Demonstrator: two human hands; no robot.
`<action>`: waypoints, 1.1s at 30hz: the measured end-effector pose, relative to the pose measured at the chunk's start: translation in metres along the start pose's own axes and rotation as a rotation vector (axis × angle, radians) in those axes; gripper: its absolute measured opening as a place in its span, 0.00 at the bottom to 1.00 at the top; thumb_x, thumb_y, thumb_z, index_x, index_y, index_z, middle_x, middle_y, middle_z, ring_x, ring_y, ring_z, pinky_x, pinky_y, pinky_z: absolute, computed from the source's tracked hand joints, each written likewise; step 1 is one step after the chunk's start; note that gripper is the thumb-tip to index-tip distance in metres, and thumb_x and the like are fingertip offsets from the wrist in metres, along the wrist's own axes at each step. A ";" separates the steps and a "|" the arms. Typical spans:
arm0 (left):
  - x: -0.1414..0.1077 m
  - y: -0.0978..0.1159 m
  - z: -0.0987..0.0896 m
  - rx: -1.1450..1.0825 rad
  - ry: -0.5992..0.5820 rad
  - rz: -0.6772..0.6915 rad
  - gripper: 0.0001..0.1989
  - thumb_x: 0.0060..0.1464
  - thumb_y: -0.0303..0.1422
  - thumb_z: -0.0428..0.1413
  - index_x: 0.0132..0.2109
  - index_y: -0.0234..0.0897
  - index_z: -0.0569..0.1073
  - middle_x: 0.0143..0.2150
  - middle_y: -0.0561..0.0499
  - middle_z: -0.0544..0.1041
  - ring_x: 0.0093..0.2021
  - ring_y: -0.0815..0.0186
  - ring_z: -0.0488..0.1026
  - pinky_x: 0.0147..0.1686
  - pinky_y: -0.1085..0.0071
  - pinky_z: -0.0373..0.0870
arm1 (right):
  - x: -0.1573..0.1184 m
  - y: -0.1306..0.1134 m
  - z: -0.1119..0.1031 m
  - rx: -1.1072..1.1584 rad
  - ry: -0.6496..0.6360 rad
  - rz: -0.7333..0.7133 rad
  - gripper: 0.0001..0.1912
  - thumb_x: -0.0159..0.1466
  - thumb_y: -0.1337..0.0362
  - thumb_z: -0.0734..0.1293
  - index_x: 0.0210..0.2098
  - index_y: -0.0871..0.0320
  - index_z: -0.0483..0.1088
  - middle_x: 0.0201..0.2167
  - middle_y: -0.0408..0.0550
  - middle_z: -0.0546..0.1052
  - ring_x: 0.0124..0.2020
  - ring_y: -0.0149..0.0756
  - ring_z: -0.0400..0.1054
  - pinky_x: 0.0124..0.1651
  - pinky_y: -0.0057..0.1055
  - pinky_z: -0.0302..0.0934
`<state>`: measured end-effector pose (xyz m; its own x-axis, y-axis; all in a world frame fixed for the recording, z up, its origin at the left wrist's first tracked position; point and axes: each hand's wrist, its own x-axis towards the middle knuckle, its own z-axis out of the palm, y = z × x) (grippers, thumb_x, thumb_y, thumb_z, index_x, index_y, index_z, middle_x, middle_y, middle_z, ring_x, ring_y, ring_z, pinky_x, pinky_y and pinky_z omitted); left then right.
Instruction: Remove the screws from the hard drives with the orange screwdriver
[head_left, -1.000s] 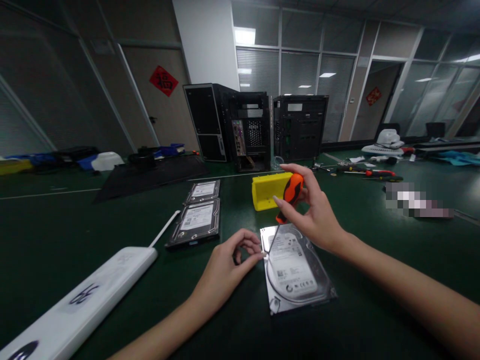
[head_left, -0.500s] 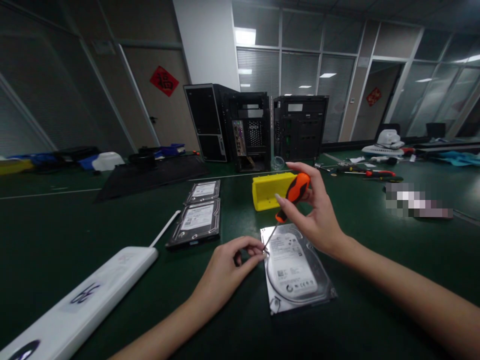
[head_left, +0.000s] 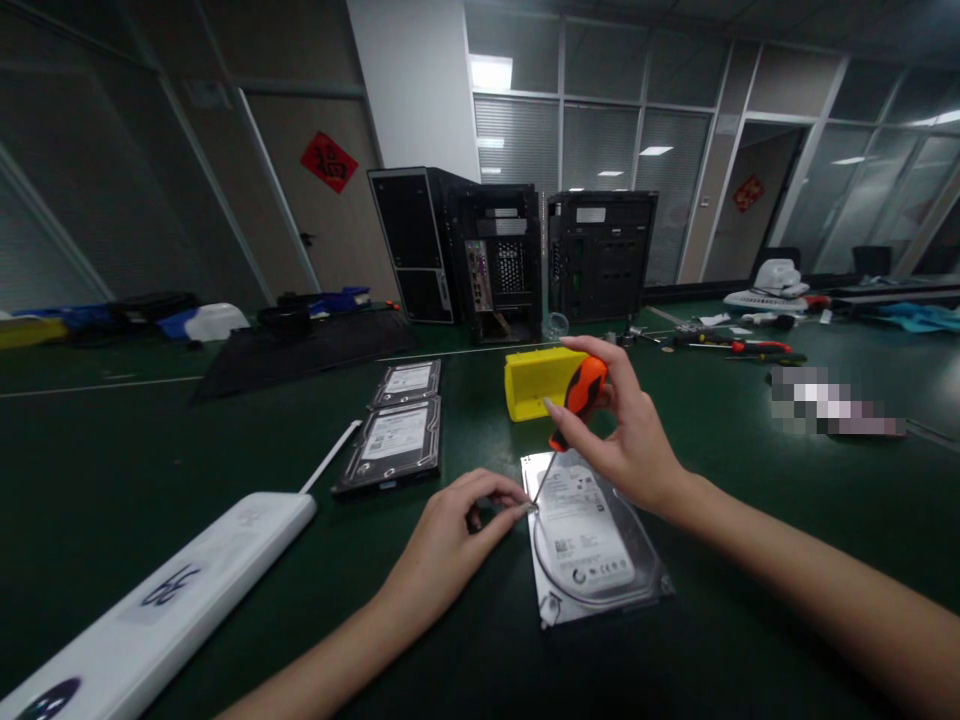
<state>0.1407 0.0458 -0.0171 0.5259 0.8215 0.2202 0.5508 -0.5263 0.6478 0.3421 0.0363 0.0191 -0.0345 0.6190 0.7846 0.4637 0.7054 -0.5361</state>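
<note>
- Right hand (head_left: 619, 430): is gripping an orange-and-black screwdriver (head_left: 586, 385) by its handle, the shaft slanting down to the left.
- Left hand (head_left: 472, 510): is curling with thumb and finger drawn together beside the screwdriver's tip; whether it is pinching anything, cannot tell.
- Hard drive (head_left: 592, 540), silver: is lying flat on the bench (head_left: 465, 430) between the hands, label up; the screwdriver's tip is meeting its left edge area, exact contact unclear.
- Progress, as judged: work is going on at one spot on that edge; the drive is looking whole, no part visibly lifted away. What is remaining elsewhere on it, cannot tell.
- Drive label, white: is showing a square code and a row of small marks; brand and print too small for reading.
- Yellow plastic holder (head_left: 525, 385): is standing just behind the drive.
- Two darker hard drives (head_left: 397, 435): are lying to the left, one behind the other, white labels unreadable.
- White power strip (head_left: 195, 590): is bearing a handwritten mark, seemingly "39" upside down.
- Three computer cases (head_left: 604, 250): are standing at the back.
- Red door sign (head_left: 328, 162): is displaying "福".
</note>
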 end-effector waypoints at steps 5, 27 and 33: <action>0.000 0.000 0.001 -0.011 0.002 0.018 0.10 0.57 0.37 0.51 0.39 0.39 0.74 0.39 0.51 0.73 0.39 0.64 0.69 0.36 0.71 0.65 | -0.001 0.000 0.000 -0.008 -0.014 0.010 0.28 0.58 0.63 0.65 0.56 0.52 0.54 0.40 0.47 0.69 0.30 0.31 0.68 0.32 0.33 0.68; -0.002 0.005 -0.009 0.043 -0.079 0.125 0.06 0.57 0.31 0.51 0.39 0.38 0.73 0.38 0.51 0.71 0.40 0.66 0.69 0.40 0.72 0.65 | 0.000 0.001 -0.001 -0.003 -0.010 0.026 0.28 0.57 0.65 0.65 0.55 0.52 0.54 0.37 0.45 0.68 0.29 0.31 0.67 0.31 0.32 0.68; -0.003 0.004 -0.008 0.077 -0.066 0.156 0.07 0.59 0.31 0.49 0.39 0.39 0.73 0.39 0.51 0.71 0.41 0.65 0.69 0.41 0.71 0.65 | 0.001 0.002 -0.002 -0.018 0.000 0.020 0.28 0.57 0.66 0.65 0.55 0.51 0.55 0.33 0.43 0.68 0.27 0.31 0.66 0.32 0.33 0.68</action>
<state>0.1362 0.0428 -0.0092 0.6485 0.7140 0.2638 0.5060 -0.6633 0.5514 0.3448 0.0373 0.0199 -0.0255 0.6330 0.7738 0.4798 0.6868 -0.5460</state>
